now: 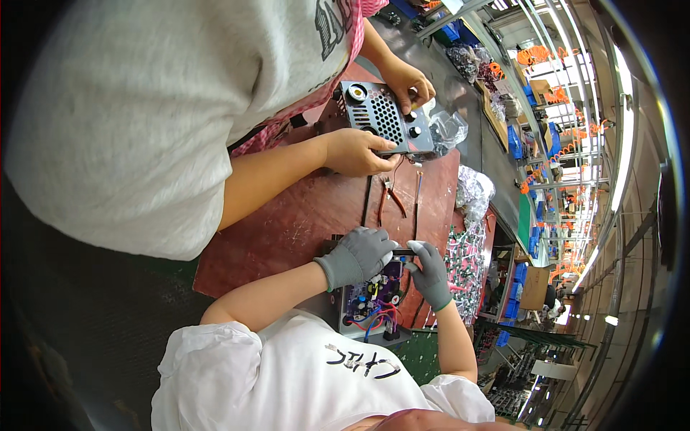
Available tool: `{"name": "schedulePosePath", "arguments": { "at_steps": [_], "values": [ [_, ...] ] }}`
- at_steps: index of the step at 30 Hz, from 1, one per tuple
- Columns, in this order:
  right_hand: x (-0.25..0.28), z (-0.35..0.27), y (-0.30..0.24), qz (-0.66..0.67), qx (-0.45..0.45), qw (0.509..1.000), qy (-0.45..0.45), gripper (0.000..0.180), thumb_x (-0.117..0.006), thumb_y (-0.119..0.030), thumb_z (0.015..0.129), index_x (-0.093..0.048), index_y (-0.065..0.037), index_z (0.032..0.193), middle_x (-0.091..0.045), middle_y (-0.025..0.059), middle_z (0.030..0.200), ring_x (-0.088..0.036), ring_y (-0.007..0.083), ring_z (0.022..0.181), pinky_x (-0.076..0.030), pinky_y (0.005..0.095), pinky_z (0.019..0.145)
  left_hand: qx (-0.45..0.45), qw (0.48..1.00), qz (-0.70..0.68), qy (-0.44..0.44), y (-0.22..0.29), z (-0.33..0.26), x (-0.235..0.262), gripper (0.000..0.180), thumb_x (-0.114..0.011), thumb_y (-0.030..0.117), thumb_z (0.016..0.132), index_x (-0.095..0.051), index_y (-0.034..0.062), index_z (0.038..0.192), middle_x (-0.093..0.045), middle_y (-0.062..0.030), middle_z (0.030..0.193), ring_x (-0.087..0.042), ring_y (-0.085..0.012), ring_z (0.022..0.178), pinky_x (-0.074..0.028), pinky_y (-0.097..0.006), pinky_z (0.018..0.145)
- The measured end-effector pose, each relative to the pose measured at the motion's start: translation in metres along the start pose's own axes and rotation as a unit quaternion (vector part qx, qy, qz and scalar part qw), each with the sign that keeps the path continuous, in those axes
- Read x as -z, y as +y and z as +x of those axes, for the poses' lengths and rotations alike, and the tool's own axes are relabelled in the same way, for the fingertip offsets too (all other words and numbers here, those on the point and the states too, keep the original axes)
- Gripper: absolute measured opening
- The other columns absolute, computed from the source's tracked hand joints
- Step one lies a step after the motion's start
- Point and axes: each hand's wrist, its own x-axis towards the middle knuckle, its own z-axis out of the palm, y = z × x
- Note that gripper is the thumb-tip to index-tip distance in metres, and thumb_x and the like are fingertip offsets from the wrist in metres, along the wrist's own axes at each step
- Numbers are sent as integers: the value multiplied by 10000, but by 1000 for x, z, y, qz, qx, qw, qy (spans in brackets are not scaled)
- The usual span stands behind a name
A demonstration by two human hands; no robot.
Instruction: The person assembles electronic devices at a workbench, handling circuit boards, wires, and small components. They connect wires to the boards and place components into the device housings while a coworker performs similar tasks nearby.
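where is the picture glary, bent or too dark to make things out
Head view, right side: ceiling light blown out and bowed by the fisheye; head view, lower left: floor very dim, fading into the black rim; head view, centre: pliers fairly clear, wired circuit board readable as a shape, its finer parts too small to tell.

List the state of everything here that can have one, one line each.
Left hand: gloved, fingers bent
Right hand: gloved, fingers bent
Black strip: between both hands' fingertips; grip unclear
Case: open, wires exposed
Pliers: lying on the table, handles spread
Grille panel: in a co-worker's hands
Plastic bag: crumpled
Ceiling light: lit
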Motion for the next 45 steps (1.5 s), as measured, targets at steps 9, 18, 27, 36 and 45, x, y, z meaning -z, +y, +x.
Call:
{"name": "schedulePosePath", "arguments": {
  "at_steps": [9,18,27,36,45],
  "values": [
    [5,0,0,-2,-11,999,-31,552,-741,-40,746,-564,-82,1267,-592,142,1176,-570,351,1080,-479,434,913,-8,1000,-3,-7,0,0,3,249,-547,229,909,-614,79,1095,-592,-107,937,-618,-295,912,-489,-445,804],
    [53,38,-4,86,-8,991,-98,484,-575,62,825,-554,-38,1298,-586,166,1276,-562,342,1190,-448,385,1010,-6,1000,-10,-8,-1,0,6,245,-549,218,905,-609,69,1089,-592,-112,938,-615,-301,901,-487,-441,808],
    [52,185,18,55,14,979,196,304,-619,-138,916,-613,-16,1195,-626,161,1154,-617,304,1080,-478,372,938,-15,999,-32,8,2,1,12,245,-556,206,905,-606,62,1097,-582,-114,936,-606,-302,880,-480,-439,802],
    [32,247,30,73,-30,975,208,230,-599,-73,883,-646,0,1096,-628,141,1034,-627,247,916,-492,337,827,-9,1000,-4,-19,3,0,16,348,-531,226,925,-585,98,1244,-594,-78,947,-603,-253,932,-467,-405,870],
    [31,256,24,87,-31,980,174,245,-617,-106,868,-668,-11,1088,-638,156,1020,-629,266,894,-492,354,813,-6,1000,-12,-26,0,0,14,368,-532,232,929,-576,95,1268,-602,-81,969,-606,-251,952,-467,-408,878]
  ]
}}
